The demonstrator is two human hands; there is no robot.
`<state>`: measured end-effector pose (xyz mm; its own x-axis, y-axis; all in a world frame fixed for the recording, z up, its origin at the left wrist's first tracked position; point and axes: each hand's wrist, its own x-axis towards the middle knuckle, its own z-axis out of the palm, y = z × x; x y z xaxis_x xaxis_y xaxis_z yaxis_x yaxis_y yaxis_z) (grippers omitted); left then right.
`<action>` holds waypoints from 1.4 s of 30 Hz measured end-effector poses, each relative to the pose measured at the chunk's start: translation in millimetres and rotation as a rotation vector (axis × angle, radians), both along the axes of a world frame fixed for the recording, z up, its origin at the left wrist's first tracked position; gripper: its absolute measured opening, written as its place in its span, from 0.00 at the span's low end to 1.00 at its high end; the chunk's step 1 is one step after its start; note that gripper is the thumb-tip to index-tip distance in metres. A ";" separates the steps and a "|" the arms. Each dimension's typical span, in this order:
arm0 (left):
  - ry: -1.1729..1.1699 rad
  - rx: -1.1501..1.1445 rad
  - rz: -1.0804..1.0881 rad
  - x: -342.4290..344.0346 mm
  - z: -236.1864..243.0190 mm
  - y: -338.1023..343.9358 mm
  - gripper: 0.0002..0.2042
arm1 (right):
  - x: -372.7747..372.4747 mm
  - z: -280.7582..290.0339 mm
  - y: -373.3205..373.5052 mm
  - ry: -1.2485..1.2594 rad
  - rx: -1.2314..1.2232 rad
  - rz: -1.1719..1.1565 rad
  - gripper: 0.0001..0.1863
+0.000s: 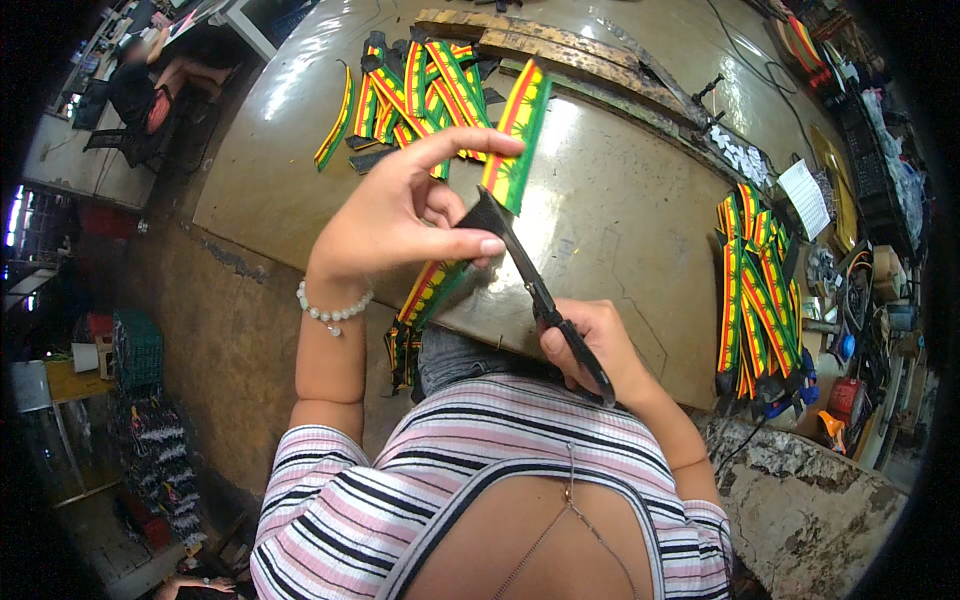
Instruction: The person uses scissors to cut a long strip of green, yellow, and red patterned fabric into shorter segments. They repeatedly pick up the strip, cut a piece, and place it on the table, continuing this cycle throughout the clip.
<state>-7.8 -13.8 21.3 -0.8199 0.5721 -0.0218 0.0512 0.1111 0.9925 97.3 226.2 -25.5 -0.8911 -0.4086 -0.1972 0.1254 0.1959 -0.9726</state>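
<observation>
My left hand [420, 215] pinches a printed strap [515, 130] of yellow, red and green with dark leaf shapes; its index finger lies along the upper part. The strap also shows below this hand, hanging over the table's front edge. My right hand [585, 340] grips black scissors [535, 285] angled up to the left, their blades at the strap beside my left thumb. The blade tips and what lies between thumb and fingers are partly hidden. A heap of similar straps [410, 90] lies behind my left hand, and another pile [755, 300] lies at the right.
The worktable [640, 200] has wooden bars [520, 45] along its back. A paper sheet [800, 200], cables and tools crowd the right side. A seated person [145, 95] is at the upper left. Crates [138, 360] stand on the left.
</observation>
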 end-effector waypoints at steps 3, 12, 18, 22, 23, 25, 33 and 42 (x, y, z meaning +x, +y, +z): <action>0.094 -0.052 0.160 -16.5 1.3 -8.5 0.34 | -0.3 -16.4 -2.0 0.319 0.129 -0.081 0.19; 0.402 -0.096 0.059 30.9 -9.6 40.8 0.37 | -15.7 -38.9 -44.1 0.047 -0.334 -0.162 0.19; 0.371 -0.207 -0.159 32.4 -20.4 14.9 0.09 | -35.8 -20.2 -11.2 0.173 -0.532 -0.679 0.14; 0.345 -0.225 -0.169 34.5 -21.0 5.3 0.06 | -38.1 -23.2 3.5 0.188 -0.628 -0.567 0.11; 0.373 -0.218 -0.077 33.1 -17.5 2.7 0.06 | -36.6 -26.3 3.1 0.180 -0.591 -0.480 0.16; 0.294 -0.134 0.099 30.5 -9.5 -0.7 0.09 | -26.5 -33.8 -3.8 0.025 -0.654 -0.311 0.19; 0.031 0.063 0.099 22.6 10.3 -13.4 0.28 | 7.0 -22.4 -0.3 0.215 0.078 0.114 0.28; 0.017 -0.034 0.042 26.0 8.8 -4.1 0.31 | 5.5 10.7 -12.2 0.489 0.497 -0.124 0.37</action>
